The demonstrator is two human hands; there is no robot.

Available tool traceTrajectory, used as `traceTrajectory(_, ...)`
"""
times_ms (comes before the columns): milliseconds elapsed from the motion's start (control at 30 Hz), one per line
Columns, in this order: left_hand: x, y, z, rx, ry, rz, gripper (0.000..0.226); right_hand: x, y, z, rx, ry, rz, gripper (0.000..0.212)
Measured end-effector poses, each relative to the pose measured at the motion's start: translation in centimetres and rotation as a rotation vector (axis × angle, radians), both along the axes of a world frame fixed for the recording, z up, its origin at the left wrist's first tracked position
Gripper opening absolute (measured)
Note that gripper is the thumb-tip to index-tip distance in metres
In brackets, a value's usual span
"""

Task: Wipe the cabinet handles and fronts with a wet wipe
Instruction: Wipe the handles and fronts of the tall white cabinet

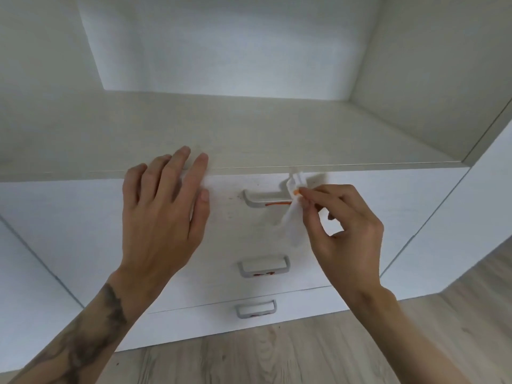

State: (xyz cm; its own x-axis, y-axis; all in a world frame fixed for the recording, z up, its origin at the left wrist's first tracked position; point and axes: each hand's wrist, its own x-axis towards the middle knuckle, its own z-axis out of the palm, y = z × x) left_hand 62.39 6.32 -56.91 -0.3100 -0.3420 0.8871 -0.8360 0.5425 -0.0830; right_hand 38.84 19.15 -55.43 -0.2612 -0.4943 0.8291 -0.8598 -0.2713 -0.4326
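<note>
1. Eyes on the top handle (266, 200): the wet wipe (290, 220) is looped over its right end. One tail stands above the bar and the rest hangs below it.
2. Just right of that handle, the right hand (345, 228) pinches the wipe between thumb and forefinger, the other fingers loosely curled.
3. Left of the handle, the left hand (163, 209) lies flat on the cabinet front (235, 239). Its fingers are straight, holding nothing, with the tips reaching over the front's upper edge onto the shelf (249, 128).
4. Room to move: bare bar runs from the handle's left post to the wipe, with an orange streak (278, 203) along its lower edge. Open panel spreads out beyond both hands.
5. Just above the handle, the shelf lip runs straight across, close over the wipe's upper tail.
6. The count: three handles in one column, with the middle handle (263, 266) and bottom handle (255, 309) straight below the top one, both orange-marked. One wipe, two hands.
7. Well below the top handle, under the cabinet, is wood floor (277, 356).
</note>
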Motion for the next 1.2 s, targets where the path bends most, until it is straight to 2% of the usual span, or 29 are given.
traceTrajectory(167,0.0,-0.8,-0.7,-0.077,-0.009,0.05,0.046,-2.1,0.0,-0.5,0.005,0.101,0.144,0.027)
traceTrajectory(467,0.0,-1.3,-1.0,-0.122,-0.033,0.098,0.046,-2.1,-2.7,-0.6,-0.113,0.161,0.235,0.013)
traceTrajectory(700,-0.4,-1.7,-1.3,-0.159,-0.004,0.122,0.046,-2.4,-2.7,-1.4,-0.129,0.125,0.201,0.015)
traceTrajectory(833,-0.7,-2.2,-1.3,-0.179,0.007,0.123,0.046,-1.1,-3.3,-1.2,-0.141,0.164,0.251,0.013)
traceTrajectory(1033,-0.9,-2.5,-1.6,-0.2,0.031,0.133,0.046,-0.8,-2.9,-1.2,-0.138,0.111,0.169,0.011)
traceTrajectory(1200,-1.1,-2.4,-1.5,-0.195,0.04,0.123,0.045,-1.1,-2.8,-0.7,-0.126,0.167,0.188,0.009)
